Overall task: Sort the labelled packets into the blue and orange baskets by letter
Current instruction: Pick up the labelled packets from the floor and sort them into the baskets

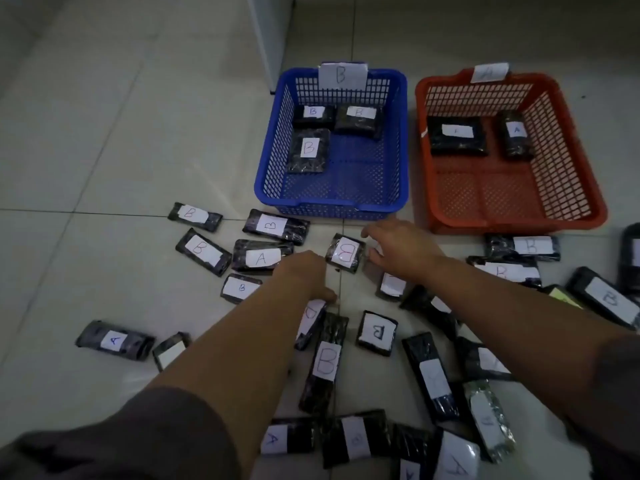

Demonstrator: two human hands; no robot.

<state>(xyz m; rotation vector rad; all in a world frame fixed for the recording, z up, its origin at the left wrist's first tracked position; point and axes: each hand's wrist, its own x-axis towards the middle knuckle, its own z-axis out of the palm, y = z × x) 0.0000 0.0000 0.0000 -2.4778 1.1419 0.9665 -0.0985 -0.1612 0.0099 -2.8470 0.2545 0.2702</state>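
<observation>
Your left hand (304, 271) rests knuckles-up, fingers hidden, so its grip can't be told; your right hand (398, 247) reaches loosely open beside a B packet (345, 252) on the floor, just before the blue basket (401, 140). Its long axis runs toward the basket. Three B's lie inside, two packets in the orange basket (568, 143); most remain unsorted.

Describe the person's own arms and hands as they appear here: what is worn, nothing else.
Both forearms are bare, and the left hand and right hand are ungloved, with no rings, watch or bracelets visible. Dark sleeves sit pushed up near the elbows, grey-brown in this dim light.
</observation>
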